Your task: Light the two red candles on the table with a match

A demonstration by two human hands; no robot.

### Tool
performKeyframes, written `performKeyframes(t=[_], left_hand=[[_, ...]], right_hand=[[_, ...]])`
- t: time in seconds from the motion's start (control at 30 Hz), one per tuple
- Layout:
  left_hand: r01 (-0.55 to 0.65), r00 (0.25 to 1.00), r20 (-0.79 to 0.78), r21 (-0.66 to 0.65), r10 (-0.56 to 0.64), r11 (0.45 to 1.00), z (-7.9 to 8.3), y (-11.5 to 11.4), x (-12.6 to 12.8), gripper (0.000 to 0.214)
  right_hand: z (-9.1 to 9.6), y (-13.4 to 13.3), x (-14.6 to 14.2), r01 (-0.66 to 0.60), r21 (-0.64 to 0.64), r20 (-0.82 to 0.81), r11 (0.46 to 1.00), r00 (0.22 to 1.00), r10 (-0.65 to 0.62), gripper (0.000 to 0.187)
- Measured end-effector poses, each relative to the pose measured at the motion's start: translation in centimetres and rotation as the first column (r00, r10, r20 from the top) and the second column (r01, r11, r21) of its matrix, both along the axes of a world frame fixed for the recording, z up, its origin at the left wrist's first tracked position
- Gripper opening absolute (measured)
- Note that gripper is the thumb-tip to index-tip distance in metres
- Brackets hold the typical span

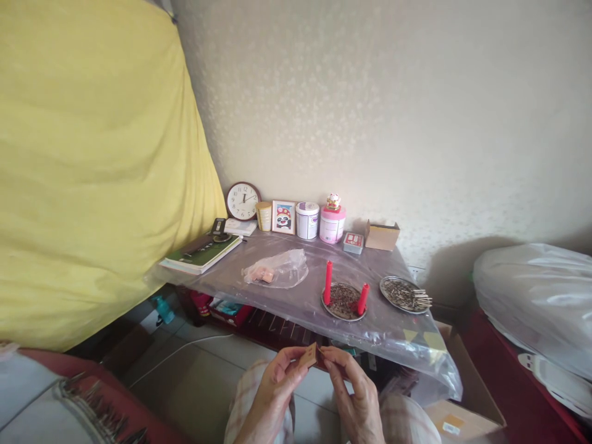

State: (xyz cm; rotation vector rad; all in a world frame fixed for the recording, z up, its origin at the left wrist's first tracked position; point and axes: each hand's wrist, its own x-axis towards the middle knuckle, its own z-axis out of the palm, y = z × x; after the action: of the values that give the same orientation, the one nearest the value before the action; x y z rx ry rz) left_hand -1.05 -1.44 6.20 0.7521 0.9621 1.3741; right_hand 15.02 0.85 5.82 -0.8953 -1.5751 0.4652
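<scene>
Your left hand (277, 385) pinches a small cardboard box (309, 356), its right end just by your right hand (352, 383), whose bent fingers' hold I can't tell.

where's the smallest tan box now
In the head view, the smallest tan box is low, just right of centre, between the left hand and right hand, in front of the table.

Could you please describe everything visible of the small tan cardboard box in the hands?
The small rectangular tan box looks like cardboard, with dark marks on its face. It is held tilted before the plastic-covered table, the left hand pinching it between thumb and fingers and the right hand at its other end. Whether it's open is unclear.
</scene>
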Motion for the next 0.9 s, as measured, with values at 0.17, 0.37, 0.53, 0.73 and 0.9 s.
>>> performKeyframes(t=[0.17, 0.37, 0.53, 0.73, 0.9], left_hand=[[-0.014, 1.000, 0.027, -0.011, 0.015, 1.000, 0.2, 0.2, 0.1, 0.040], [-0.014, 0.999, 0.032, -0.025, 0.014, 1.000, 0.5, 0.2, 0.2, 0.040], [-0.010, 0.999, 0.034, -0.016, 0.011, 1.000, 0.5, 0.2, 0.2, 0.042], [-0.003, 0.999, 0.044, -0.016, 0.003, 1.000, 0.8, 0.3, 0.2, 0.036], [-0.004, 0.998, 0.067, -0.026, 0.005, 1.000, 1.3, 0.1, 0.3, 0.034]], right_hand=[[-0.2, 0.2, 0.0, 0.005, 0.075, 0.035, 0.997, 0.999, -0.008, 0.013], [0.0, 0.3, 0.2, 0.017, 0.107, 0.081, 0.994, 0.996, -0.026, 0.013], [0.3, 0.3, 0.1, 0.018, 0.119, 0.081, 0.993, 0.996, -0.027, 0.012], [0.5, 0.4, 0.0, 0.034, 0.160, 0.090, 0.987, 0.995, -0.048, 0.013], [1.1, 0.5, 0.0, 0.067, 0.197, 0.113, 0.978, 0.990, -0.090, 0.014]])
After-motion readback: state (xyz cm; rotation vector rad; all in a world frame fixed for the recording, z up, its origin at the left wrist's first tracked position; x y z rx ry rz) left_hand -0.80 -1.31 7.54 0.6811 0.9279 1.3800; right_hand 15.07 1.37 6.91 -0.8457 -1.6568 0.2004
